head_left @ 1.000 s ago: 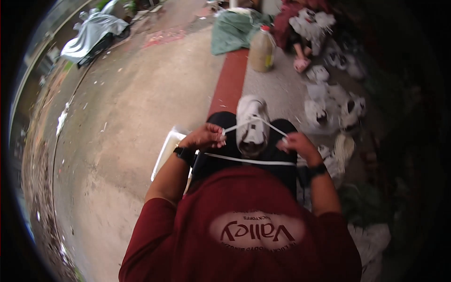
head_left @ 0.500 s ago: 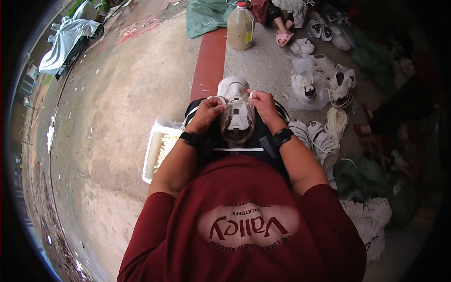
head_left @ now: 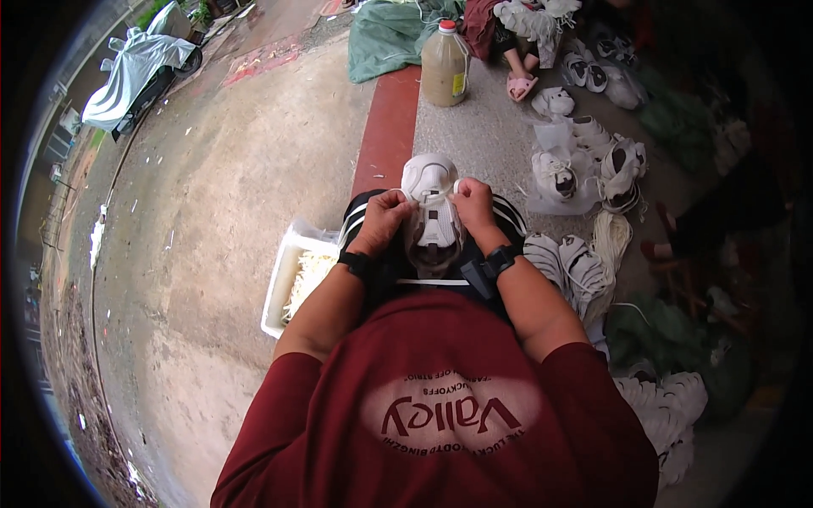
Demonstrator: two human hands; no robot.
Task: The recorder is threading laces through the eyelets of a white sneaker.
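A white sneaker (head_left: 435, 227) rests on my lap, its toe pointing away from me. A white shoelace (head_left: 434, 199) runs across its front, near the toe. At the sneaker's left side, my left hand (head_left: 385, 218) is closed, pinching one end of the lace. My right hand (head_left: 474, 205) pinches the other end at the right side, with a short white tip showing above the fingers. The fingers of both hands are close to the upper, and whether they touch it I cannot tell.
A white tub (head_left: 279, 284) of pale cut strips stands at my left. Along my right lie several white sneakers (head_left: 555, 173) and a bundle of white laces (head_left: 610, 245). Ahead are a red-capped jug (head_left: 445, 72), a green sack (head_left: 381, 42) and another person's pink-sandalled foot (head_left: 520, 85).
The lace loops that stood out beside both hands have been drawn in, and the hands sit closer to the sneaker. The whole view has shifted slightly.
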